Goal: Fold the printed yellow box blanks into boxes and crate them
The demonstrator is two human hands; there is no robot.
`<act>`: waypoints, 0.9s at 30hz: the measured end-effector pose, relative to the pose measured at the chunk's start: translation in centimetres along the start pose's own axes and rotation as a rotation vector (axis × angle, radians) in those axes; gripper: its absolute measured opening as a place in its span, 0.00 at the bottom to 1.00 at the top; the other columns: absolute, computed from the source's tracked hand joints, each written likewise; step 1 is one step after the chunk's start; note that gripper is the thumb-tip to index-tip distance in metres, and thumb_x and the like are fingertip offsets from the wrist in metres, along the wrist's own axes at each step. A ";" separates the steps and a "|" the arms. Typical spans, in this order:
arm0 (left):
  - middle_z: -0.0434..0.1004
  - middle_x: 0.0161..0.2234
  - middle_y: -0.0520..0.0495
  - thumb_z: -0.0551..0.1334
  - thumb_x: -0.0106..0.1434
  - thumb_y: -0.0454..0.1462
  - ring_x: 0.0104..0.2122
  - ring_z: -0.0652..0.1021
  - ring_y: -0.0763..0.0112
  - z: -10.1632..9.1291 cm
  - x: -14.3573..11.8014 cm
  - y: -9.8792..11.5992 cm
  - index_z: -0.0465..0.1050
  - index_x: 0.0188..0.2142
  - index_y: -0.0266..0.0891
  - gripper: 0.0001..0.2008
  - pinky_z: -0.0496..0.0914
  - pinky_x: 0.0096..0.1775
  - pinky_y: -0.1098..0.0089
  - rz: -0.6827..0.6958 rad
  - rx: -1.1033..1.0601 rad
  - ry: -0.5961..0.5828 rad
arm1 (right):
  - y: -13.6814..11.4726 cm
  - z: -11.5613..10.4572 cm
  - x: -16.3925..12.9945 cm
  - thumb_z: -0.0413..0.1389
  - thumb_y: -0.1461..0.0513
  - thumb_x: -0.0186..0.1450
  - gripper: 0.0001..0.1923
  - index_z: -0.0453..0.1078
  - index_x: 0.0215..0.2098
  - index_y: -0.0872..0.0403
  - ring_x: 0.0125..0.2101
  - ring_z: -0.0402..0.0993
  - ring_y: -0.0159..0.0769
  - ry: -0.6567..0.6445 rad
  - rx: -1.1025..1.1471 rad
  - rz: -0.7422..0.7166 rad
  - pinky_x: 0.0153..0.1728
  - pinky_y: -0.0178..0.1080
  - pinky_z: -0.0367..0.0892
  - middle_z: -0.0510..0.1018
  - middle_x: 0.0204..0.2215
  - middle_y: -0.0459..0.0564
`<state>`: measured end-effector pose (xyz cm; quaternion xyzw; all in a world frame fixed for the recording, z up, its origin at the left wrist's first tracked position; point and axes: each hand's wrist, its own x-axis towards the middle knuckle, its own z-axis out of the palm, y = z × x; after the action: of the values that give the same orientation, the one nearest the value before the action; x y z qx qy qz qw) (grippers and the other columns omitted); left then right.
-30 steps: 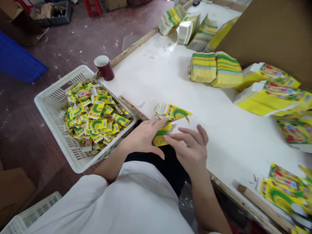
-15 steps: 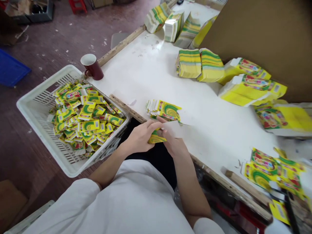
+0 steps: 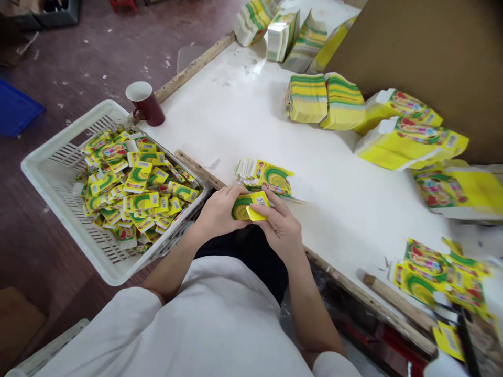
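White basket (image 3: 58,173) brims with folded cartons (image 3: 133,188); both hands' fingers (image 3: 271,222) grip one small carton (image 3: 250,205).

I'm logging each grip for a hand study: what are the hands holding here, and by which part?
Both hands hold one small yellow-and-green carton: the left hand grips its left end, the right hand its right end and flap.
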<state>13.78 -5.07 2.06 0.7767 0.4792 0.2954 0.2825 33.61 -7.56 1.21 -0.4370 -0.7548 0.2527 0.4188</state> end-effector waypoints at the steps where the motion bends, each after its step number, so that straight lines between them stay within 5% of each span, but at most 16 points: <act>1: 0.77 0.46 0.42 0.71 0.54 0.42 0.47 0.78 0.53 -0.2 0.0 0.0 0.67 0.49 0.41 0.25 0.69 0.48 0.58 0.005 0.022 -0.008 | 0.1 -0.3 0.1 0.58 0.63 0.70 0.16 0.76 0.55 0.46 0.63 0.69 0.46 -0.051 -0.010 -0.010 0.56 0.47 0.75 0.64 0.68 0.54; 7: 0.79 0.43 0.42 0.70 0.52 0.40 0.43 0.79 0.54 -0.4 0.0 -0.2 0.72 0.48 0.39 0.23 0.69 0.46 0.60 0.062 0.068 -0.049 | 0.2 -2.2 0.5 0.58 0.63 0.69 0.15 0.76 0.53 0.51 0.61 0.71 0.48 -0.333 -0.022 -0.017 0.55 0.49 0.75 0.61 0.69 0.61; 13: 0.79 0.47 0.40 0.70 0.55 0.39 0.48 0.76 0.50 -0.5 0.4 0.4 0.72 0.51 0.40 0.23 0.66 0.51 0.55 0.073 0.155 0.011 | 0.0 -0.6 0.6 0.61 0.67 0.64 0.14 0.78 0.48 0.50 0.60 0.71 0.49 -0.076 -0.020 0.049 0.58 0.53 0.73 0.69 0.63 0.58; 16: 0.72 0.58 0.37 0.74 0.52 0.42 0.58 0.71 0.50 -0.3 0.1 0.3 0.66 0.58 0.40 0.36 0.62 0.60 0.53 -0.003 -0.043 0.237 | -0.2 -0.4 0.8 0.64 0.65 0.64 0.14 0.78 0.48 0.49 0.58 0.74 0.48 0.051 0.053 0.024 0.55 0.51 0.75 0.71 0.60 0.57; 19: 0.73 0.54 0.36 0.76 0.50 0.47 0.52 0.76 0.57 -0.1 -0.3 -0.4 0.62 0.57 0.38 0.40 0.70 0.52 0.59 -0.270 -0.473 0.382 | -0.3 -0.7 0.9 0.65 0.65 0.63 0.16 0.77 0.49 0.48 0.55 0.75 0.46 0.131 0.025 0.008 0.50 0.49 0.78 0.71 0.58 0.57; 22: 0.78 0.42 0.44 0.74 0.55 0.46 0.40 0.80 0.67 0.1 -0.4 -0.8 0.63 0.52 0.38 0.32 0.73 0.43 0.68 -0.412 -0.857 0.328 | 0.0 -0.8 0.6 0.63 0.67 0.65 0.15 0.76 0.49 0.49 0.56 0.74 0.46 0.138 -0.028 -0.041 0.51 0.49 0.78 0.69 0.58 0.57; 27: 0.80 0.33 0.50 0.75 0.52 0.41 0.31 0.80 0.73 0.2 -0.1 -0.6 0.67 0.50 0.38 0.29 0.72 0.36 0.73 -0.414 -0.986 0.279 | 0.9 -1.1 0.1 0.61 0.67 0.66 0.15 0.75 0.51 0.50 0.57 0.73 0.47 -0.021 -0.075 -0.071 0.53 0.50 0.77 0.67 0.60 0.59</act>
<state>13.56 -4.96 1.49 0.3955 0.4596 0.5233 0.5988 34.98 -7.02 1.16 -0.4227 -0.7830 0.2139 0.4031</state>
